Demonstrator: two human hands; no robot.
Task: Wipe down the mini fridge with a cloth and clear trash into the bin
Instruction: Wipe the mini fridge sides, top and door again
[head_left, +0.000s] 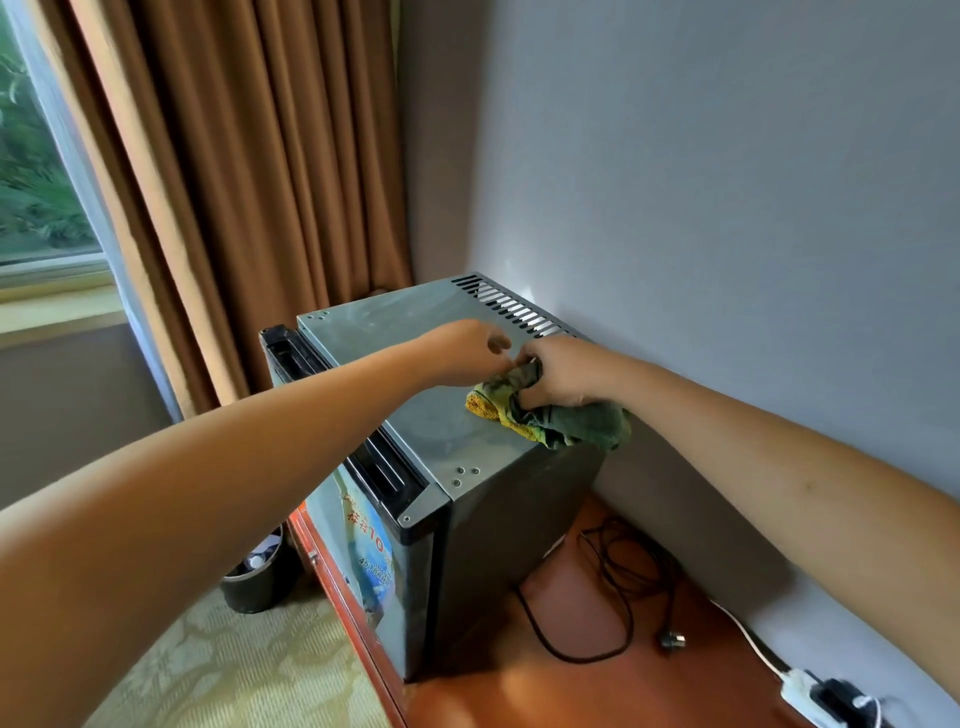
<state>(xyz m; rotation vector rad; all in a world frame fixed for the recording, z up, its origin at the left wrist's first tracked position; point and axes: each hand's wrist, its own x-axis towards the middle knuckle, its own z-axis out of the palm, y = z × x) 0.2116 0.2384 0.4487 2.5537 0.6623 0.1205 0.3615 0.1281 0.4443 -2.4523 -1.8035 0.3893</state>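
Forearms reach in from both lower corners, stretched out over the fridge top. Bin (255, 577), dark and round, stands on the patterned floor just beside the cabinet that carries the mini fridge (457, 499); something pale lies inside it, though whether all the trash is cleared I cannot tell. A loose black cable (597, 587) and its plug lie on the wood to the fridge's right. Farther on, the right hand (563, 371) grips a bunched green and yellow cloth (550, 421), pressed on the metal top near its right edge. The left hand (467, 351) hovers just beside it, fingers curled toward the cloth; whether it pinches a fold is unclear. Wiping looks underway on the top only; door and sides seem still to do.
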